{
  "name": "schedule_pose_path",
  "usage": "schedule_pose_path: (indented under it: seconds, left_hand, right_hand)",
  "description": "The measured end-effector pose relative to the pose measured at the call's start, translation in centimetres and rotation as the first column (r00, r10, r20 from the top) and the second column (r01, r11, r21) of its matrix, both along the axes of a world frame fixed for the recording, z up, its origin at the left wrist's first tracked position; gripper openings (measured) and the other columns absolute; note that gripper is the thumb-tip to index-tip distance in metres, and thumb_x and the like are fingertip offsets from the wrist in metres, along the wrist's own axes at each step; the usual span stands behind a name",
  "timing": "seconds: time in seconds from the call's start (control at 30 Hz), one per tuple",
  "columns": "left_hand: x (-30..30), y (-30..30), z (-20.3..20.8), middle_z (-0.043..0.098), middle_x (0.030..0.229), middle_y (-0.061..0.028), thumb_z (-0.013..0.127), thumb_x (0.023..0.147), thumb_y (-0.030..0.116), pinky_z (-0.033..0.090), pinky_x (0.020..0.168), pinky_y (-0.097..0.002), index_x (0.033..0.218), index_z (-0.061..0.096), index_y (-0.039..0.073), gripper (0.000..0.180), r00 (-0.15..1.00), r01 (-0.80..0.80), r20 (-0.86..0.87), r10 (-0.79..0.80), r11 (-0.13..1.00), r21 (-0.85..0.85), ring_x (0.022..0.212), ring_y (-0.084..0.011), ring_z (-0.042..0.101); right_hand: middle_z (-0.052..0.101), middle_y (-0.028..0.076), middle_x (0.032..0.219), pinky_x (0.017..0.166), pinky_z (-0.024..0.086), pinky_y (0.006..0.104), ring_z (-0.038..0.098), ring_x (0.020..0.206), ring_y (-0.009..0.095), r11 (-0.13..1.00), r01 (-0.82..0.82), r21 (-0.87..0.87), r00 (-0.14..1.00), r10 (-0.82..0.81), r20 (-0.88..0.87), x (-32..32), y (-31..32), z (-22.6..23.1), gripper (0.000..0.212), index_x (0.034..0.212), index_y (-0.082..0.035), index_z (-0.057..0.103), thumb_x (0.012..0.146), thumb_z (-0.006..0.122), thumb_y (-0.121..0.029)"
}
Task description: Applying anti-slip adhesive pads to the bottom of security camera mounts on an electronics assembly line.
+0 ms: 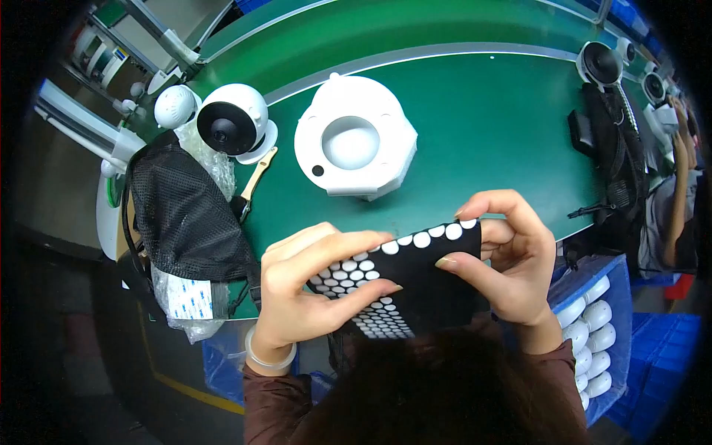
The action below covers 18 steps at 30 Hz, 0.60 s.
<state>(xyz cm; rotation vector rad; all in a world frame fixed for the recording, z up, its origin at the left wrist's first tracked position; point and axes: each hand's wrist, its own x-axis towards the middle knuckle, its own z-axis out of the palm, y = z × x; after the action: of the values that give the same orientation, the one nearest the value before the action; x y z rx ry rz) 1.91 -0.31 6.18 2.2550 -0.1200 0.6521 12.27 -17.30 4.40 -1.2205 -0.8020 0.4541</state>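
Both of my hands hold a black sheet (437, 285) dotted with round white spots, above the near edge of the green table. My left hand (297, 289) pinches its left part between thumb and fingers, over the dense rows of spots. At the upper right corner, my right hand (523, 259) has its index finger on the top edge and its thumb on the black face. A single row of larger spots runs along that top edge. Beyond the sheet rests a white round housing (393, 122) with a central recess and one small black dot on its rim.
Left on the green table (489, 119) stand a white camera (256, 107) with a black front and a smaller white ball-shaped unit (175, 107). Beside them are a wooden-handled brush (259, 174) and a black mesh bag (185, 208). A blue-lined crate (619, 326) holds several white parts at right.
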Motion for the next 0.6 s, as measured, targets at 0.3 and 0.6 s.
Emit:
schedule_pose_path:
  seconds: [0.3, 0.6]
  left_hand:
    - [0.3, 1.1, 0.2, 0.053, 0.057, -0.0069, 0.071, 0.060, 0.003, 0.033, 0.042, -0.0248, 0.070, 0.061, -0.001, 0.015, 0.978, 0.200, -0.050, -0.201, 0.980, -0.027, 0.047, -0.0175, 0.048]
    - [0.3, -0.2, 1.3, 0.061, 0.066, -0.0109, 0.068, 0.056, -0.006, 0.044, 0.054, -0.0205, 0.070, 0.061, -0.003, 0.016, 0.999, 0.025, 0.027, -0.026, 0.999, 0.036, 0.059, -0.0163, 0.060]
  right_hand:
    - [0.053, 0.012, 0.093, 0.057, 0.042, 0.0234, 0.052, 0.080, 0.018, 0.933, 0.345, -0.104, 0.544, -0.109, 0.832, 0.9, -0.7, 2.5, 0.039, 0.082, -0.004, 0.062, 0.048, 0.078, -0.016]
    - [0.057, 0.006, 0.057, 0.047, 0.039, 0.0250, 0.053, 0.053, 0.017, 0.983, 0.106, -0.148, 0.746, 0.020, 0.666, 2.2, 0.4, 1.7, 0.015, 0.065, -0.001, 0.062, 0.053, 0.072, -0.004]
